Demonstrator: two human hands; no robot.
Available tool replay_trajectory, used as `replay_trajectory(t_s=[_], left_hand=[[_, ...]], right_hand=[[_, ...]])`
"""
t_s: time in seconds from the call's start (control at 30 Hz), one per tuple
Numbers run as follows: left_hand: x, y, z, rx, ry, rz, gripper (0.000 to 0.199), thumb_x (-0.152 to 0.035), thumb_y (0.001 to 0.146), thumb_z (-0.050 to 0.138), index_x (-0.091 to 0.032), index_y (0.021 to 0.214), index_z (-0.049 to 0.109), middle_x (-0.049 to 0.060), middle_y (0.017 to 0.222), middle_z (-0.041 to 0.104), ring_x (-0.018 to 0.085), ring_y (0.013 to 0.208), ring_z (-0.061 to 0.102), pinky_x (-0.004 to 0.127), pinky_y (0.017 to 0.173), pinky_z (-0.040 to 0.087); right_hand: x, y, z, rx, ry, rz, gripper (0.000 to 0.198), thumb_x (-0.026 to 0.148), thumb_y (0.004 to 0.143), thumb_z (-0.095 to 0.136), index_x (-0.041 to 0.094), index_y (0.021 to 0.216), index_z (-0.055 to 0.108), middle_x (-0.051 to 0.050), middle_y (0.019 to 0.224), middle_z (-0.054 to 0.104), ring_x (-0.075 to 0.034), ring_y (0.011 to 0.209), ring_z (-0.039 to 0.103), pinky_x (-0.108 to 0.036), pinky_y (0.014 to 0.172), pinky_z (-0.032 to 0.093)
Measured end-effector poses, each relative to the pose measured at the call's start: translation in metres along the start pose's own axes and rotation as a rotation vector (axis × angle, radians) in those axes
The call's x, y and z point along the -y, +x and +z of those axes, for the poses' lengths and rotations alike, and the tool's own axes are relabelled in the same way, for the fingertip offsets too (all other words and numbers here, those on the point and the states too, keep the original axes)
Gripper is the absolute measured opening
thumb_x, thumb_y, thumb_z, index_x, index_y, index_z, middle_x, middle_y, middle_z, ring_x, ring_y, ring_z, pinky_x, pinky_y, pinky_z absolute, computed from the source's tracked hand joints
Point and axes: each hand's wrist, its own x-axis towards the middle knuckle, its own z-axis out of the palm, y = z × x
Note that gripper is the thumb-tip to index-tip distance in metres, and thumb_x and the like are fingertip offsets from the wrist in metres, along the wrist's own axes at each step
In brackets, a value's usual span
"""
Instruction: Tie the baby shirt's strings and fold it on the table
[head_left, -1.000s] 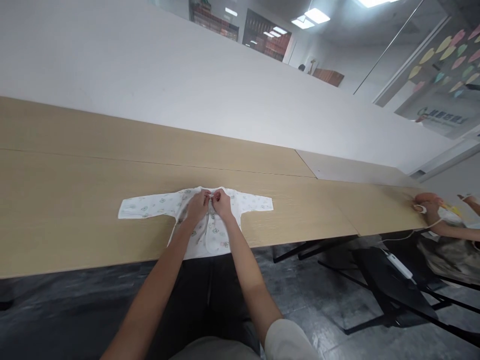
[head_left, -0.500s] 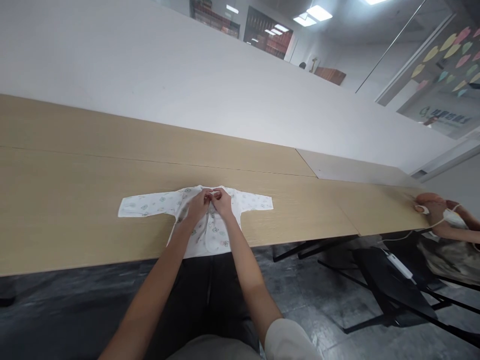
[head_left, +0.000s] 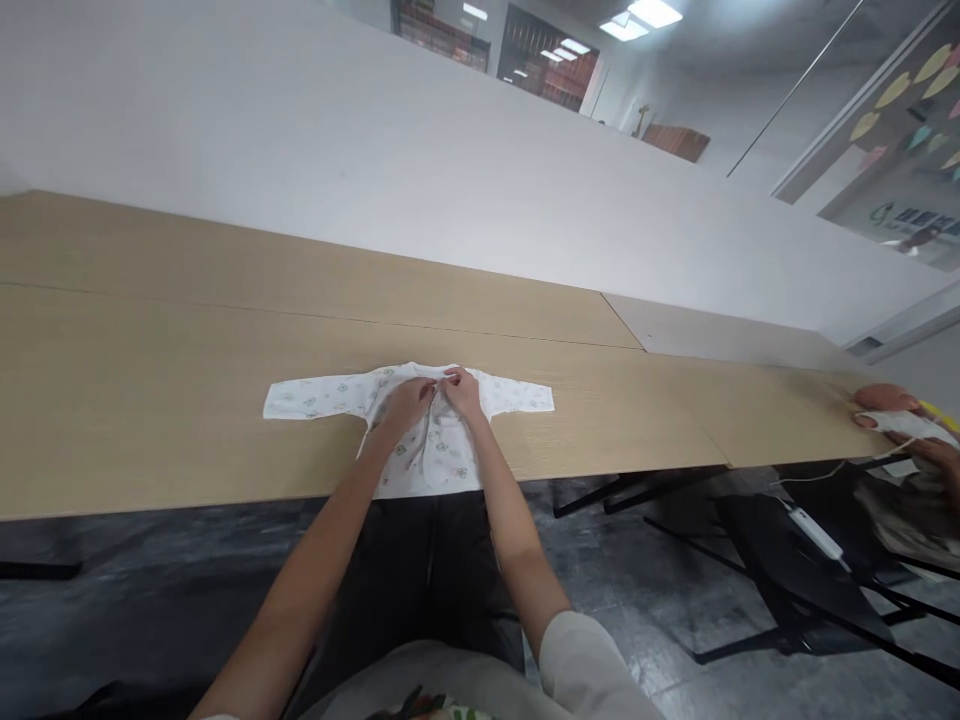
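A single view is recorded, taken from a camera worn on the person's head. It faces forward and down, over the dark trousers (head_left: 405, 575) at the lower edge, across the table (head_left: 172, 400) to the white wall (head_left: 450, 205) and ceiling lights (head_left: 655, 13) beyond. The left hand (head_left: 409, 403) and right hand (head_left: 463, 394) sit near mid-frame, within close range. The field is wide, reaching a black chair (head_left: 780, 560) at right; the table's far edge slopes down rightward.
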Motion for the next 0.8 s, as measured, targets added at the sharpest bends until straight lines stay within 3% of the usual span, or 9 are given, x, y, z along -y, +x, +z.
replay_trajectory(t_s=[0.17, 0.27, 0.43, 0.8], left_hand=[[0.003, -0.017, -0.008, 0.064, 0.237, 0.026, 0.032, -0.032, 0.087, 0.044, -0.017, 0.083, 0.072, 0.014, 0.102, 0.071, 0.028, 0.103, 0.061, 0.041, 0.098, 0.045], [0.003, -0.025, -0.006, 0.054, 0.25, 0.008, 0.029, -0.033, 0.085, 0.048, -0.018, 0.083, 0.072, 0.015, 0.099, 0.07, 0.029, 0.1, 0.061, 0.043, 0.096, 0.045], [0.003, -0.031, 0.001, -0.015, 0.193, -0.037, 0.025, -0.033, 0.084, 0.05, -0.021, 0.086, 0.071, 0.012, 0.099, 0.07, 0.03, 0.1, 0.061, 0.046, 0.098, 0.044], [0.001, -0.037, 0.004, -0.075, 0.179, -0.049, 0.024, -0.035, 0.088, 0.046, -0.021, 0.087, 0.066, 0.012, 0.103, 0.069, 0.03, 0.106, 0.058, 0.046, 0.102, 0.04]], right_hand=[[0.002, -0.024, -0.008, 0.131, -0.229, -0.077, 0.017, 0.015, 0.083, 0.057, 0.018, 0.079, 0.073, -0.004, 0.082, 0.074, -0.016, 0.079, 0.065, -0.024, 0.076, 0.047], [0.0, -0.038, -0.006, 0.189, -0.302, -0.136, 0.017, 0.014, 0.083, 0.059, 0.019, 0.083, 0.076, -0.005, 0.086, 0.074, -0.017, 0.082, 0.065, -0.025, 0.078, 0.047], [-0.006, -0.047, 0.0, 0.124, -0.303, -0.203, 0.015, 0.015, 0.085, 0.063, 0.021, 0.089, 0.077, -0.005, 0.086, 0.071, -0.019, 0.085, 0.064, -0.027, 0.08, 0.047], [-0.006, -0.053, 0.002, 0.028, -0.267, -0.175, 0.009, 0.015, 0.087, 0.062, 0.017, 0.083, 0.069, -0.005, 0.088, 0.068, -0.016, 0.084, 0.062, -0.026, 0.08, 0.046]])
